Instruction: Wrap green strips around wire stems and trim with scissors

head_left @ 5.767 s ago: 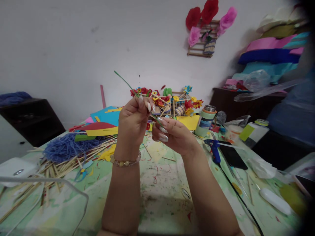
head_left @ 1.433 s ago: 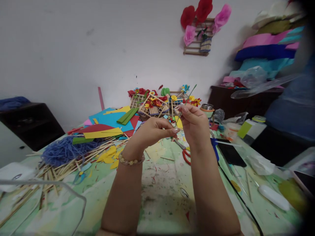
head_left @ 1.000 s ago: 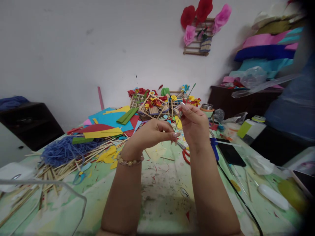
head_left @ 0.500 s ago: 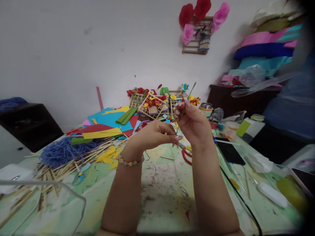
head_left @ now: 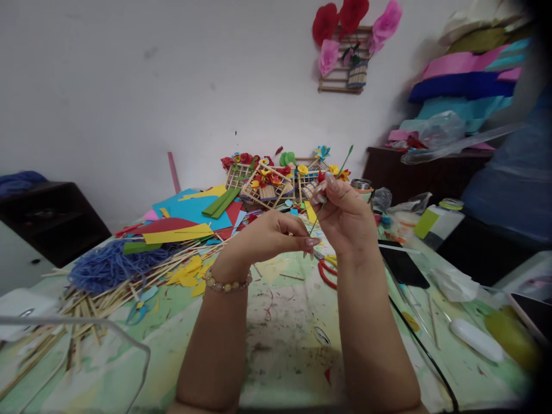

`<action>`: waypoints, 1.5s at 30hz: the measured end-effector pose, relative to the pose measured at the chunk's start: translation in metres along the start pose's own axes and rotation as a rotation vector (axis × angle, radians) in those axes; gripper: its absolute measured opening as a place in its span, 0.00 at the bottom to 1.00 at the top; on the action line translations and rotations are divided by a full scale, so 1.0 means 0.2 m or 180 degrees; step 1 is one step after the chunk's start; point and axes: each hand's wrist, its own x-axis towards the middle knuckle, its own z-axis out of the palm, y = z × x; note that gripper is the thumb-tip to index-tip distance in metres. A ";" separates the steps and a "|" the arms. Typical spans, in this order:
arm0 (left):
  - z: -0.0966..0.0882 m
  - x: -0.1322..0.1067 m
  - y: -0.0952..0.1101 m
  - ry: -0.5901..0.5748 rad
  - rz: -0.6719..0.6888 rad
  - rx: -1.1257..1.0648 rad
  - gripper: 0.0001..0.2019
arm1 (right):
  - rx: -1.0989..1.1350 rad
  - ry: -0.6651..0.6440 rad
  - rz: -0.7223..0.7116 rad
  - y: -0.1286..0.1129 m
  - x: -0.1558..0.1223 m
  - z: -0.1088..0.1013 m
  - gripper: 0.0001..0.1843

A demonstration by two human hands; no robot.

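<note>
A thin green stem (head_left: 346,159) slants up to the right between my two hands, with a slightly thicker tip at its top. My left hand (head_left: 280,234), with a bead bracelet (head_left: 227,285) at the wrist, pinches the stem's lower end between thumb and fingers. Higher up, my right hand (head_left: 347,215) has its fingertips closed around the stem's middle. Both hands are raised above the table. Just beneath them lie red-handled scissors (head_left: 328,275), partly hidden by my right forearm.
Coloured sheets (head_left: 185,210), blue yarn (head_left: 107,266) and wooden sticks (head_left: 92,307) spread over the left side. Small lattice frames with paper flowers (head_left: 267,183) stand at the back. A phone (head_left: 403,264), a bottle (head_left: 440,221) and a white glue gun-like piece (head_left: 476,340) lie on the right.
My right hand has shifted slightly to the right, and the stem leans further that way. My left hand keeps its pinch in nearly the same spot.
</note>
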 end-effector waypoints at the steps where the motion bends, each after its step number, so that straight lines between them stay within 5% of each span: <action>1: 0.00 0.00 0.00 -0.0011 0.0035 -0.0004 0.08 | -0.0027 -0.0040 -0.0029 0.00 0.00 0.00 0.07; 6: 0.00 0.00 0.00 -0.0047 0.0243 -0.0165 0.06 | -0.0097 -0.0341 -0.0044 -0.02 -0.02 0.02 0.08; 13: -0.01 -0.03 0.00 -0.0009 0.0205 -0.0628 0.06 | 0.0062 -0.1369 0.0217 -0.09 -0.06 0.00 0.11; 27: 0.01 0.00 0.00 0.0181 0.0229 -0.0629 0.06 | 0.0231 -0.0552 0.0557 -0.03 -0.03 0.03 0.17; 36: 0.01 -0.01 0.00 0.0120 0.0155 -0.0657 0.06 | -0.0189 -0.0970 0.0306 -0.04 -0.04 0.00 0.15; 45: 0.02 0.03 -0.02 0.0284 0.0209 -0.0136 0.06 | -0.0045 -0.0373 0.0200 -0.04 -0.03 0.00 0.06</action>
